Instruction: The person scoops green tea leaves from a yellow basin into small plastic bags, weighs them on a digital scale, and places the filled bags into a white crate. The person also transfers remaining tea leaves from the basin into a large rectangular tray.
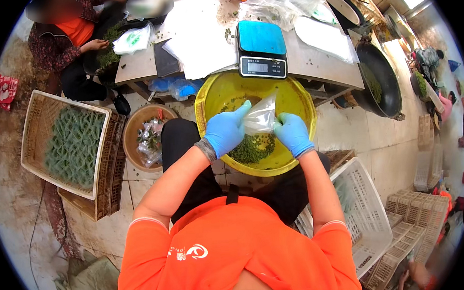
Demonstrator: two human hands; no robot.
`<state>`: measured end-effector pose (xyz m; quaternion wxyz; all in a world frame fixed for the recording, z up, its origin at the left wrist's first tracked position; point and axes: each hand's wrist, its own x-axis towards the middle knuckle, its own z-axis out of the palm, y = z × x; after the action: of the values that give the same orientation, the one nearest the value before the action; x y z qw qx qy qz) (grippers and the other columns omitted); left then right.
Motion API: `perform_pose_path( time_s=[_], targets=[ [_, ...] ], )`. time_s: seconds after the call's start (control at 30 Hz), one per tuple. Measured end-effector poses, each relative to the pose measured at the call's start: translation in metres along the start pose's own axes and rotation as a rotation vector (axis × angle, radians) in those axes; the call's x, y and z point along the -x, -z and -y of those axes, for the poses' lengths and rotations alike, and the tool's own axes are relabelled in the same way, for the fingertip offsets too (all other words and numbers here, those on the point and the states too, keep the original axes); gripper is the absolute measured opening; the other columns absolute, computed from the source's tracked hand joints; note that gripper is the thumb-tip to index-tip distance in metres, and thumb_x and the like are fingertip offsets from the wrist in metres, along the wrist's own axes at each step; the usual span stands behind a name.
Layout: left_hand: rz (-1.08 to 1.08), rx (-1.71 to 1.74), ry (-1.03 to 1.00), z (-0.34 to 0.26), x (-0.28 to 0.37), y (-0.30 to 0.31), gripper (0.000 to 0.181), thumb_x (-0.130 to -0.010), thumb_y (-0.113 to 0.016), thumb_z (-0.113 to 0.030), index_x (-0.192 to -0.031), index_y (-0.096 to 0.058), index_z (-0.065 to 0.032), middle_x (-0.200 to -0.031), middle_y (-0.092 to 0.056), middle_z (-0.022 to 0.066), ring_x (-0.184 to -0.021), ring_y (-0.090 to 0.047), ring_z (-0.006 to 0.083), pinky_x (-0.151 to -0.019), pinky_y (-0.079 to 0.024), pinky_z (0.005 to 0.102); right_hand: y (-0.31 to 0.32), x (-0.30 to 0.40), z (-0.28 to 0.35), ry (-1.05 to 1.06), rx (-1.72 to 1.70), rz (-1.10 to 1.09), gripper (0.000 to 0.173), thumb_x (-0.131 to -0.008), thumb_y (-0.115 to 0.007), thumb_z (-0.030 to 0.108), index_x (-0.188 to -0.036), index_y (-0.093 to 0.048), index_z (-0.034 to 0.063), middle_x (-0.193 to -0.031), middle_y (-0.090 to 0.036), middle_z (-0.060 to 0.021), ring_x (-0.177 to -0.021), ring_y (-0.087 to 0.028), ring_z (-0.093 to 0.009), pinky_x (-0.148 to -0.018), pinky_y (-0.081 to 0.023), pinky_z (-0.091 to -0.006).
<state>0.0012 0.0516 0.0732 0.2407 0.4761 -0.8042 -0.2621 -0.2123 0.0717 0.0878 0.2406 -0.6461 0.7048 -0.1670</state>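
Note:
Both my hands wear blue gloves and hold a clear plastic bag (260,118) above a yellow plastic basin (313,115). My left hand (226,130) pinches the bag's left side, thumb and finger near its upper part. My right hand (292,132) grips its lower right corner. Whether anything is inside the bag cannot be told. Small green leafy pieces (252,150) lie in the bottom of the basin, partly behind the bag and my hands. Just beyond the basin, a digital scale (262,45) with a blue platform stands at the table's edge.
A crate (29,136) of filled green bags stands at left, near a brown basin (132,150) of plastic scraps. Clear bags (283,6) and white sheets (203,40) lie on the table (330,71). A white crate (371,216) stands right, below a black wok (390,85). Another person (56,50) sits upper left.

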Motion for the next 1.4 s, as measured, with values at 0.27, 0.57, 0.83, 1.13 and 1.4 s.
perform_pose_path(
  time_s=[0.27, 0.57, 0.83, 1.13, 1.4],
  targets=[
    [0.075, 0.031, 0.028, -0.001, 0.006, 0.007, 0.061, -0.086, -0.053, -0.016, -0.145, -0.039, -0.0182, -0.079, -0.064, 0.0232, -0.065, -0.063, 0.0398, -0.061, -0.05, 0.0476, -0.012, -0.019, -0.003, 0.036, -0.138, 0.145, 0.022, -0.078, -0.059, 0.022, -0.079, -0.066, 0.0012, -0.076, -0.063, -0.0243, -0.071, -0.061, -0.04, -0.066, -0.049, -0.0468],
    [0.087, 0.159, 0.093, 0.003, -0.004, 0.013, 0.062, -0.088, -0.047, -0.012, -0.148, -0.033, -0.0244, -0.086, -0.063, 0.0252, -0.074, -0.063, 0.0403, -0.07, -0.05, 0.0461, -0.016, -0.044, -0.004, 0.05, -0.187, 0.122, 0.027, -0.081, -0.059, 0.022, -0.073, -0.064, -0.0036, -0.068, -0.06, -0.0244, -0.059, -0.058, -0.034, -0.06, -0.046, -0.0415],
    [-0.118, 0.459, 0.215, 0.047, -0.034, -0.01, 0.036, -0.086, -0.048, -0.009, -0.117, -0.066, -0.0085, -0.101, -0.067, 0.0212, -0.081, -0.068, 0.03, -0.076, -0.054, 0.035, 0.012, -0.038, -0.03, -0.206, -0.805, 0.365, 0.057, -0.088, -0.068, 0.028, -0.135, -0.05, 0.0012, -0.113, -0.063, -0.0079, -0.099, -0.06, -0.014, -0.078, -0.051, -0.028],
    [-0.041, 0.544, 0.318, 0.06, -0.054, -0.031, 0.031, -0.088, -0.05, -0.01, -0.114, -0.065, -0.0014, -0.099, -0.069, 0.0183, -0.075, -0.065, 0.0254, -0.07, -0.052, 0.0337, -0.151, -0.014, -0.066, -0.112, 0.481, 1.051, 0.071, -0.071, -0.076, 0.039, -0.122, -0.057, -0.0062, -0.12, -0.061, -0.0253, -0.107, -0.06, -0.038, -0.093, -0.048, -0.0379],
    [-0.037, 0.516, 0.243, 0.06, -0.054, -0.031, 0.033, -0.089, -0.045, -0.006, -0.116, -0.063, 0.0043, -0.11, -0.068, 0.0175, -0.067, -0.066, 0.0179, -0.064, -0.054, 0.03, -0.158, -0.015, -0.041, -0.234, -0.203, 0.711, 0.06, -0.07, -0.077, 0.024, -0.12, -0.058, -0.0024, -0.118, -0.063, -0.0217, -0.109, -0.061, -0.032, -0.09, -0.049, -0.0375]
  ],
)
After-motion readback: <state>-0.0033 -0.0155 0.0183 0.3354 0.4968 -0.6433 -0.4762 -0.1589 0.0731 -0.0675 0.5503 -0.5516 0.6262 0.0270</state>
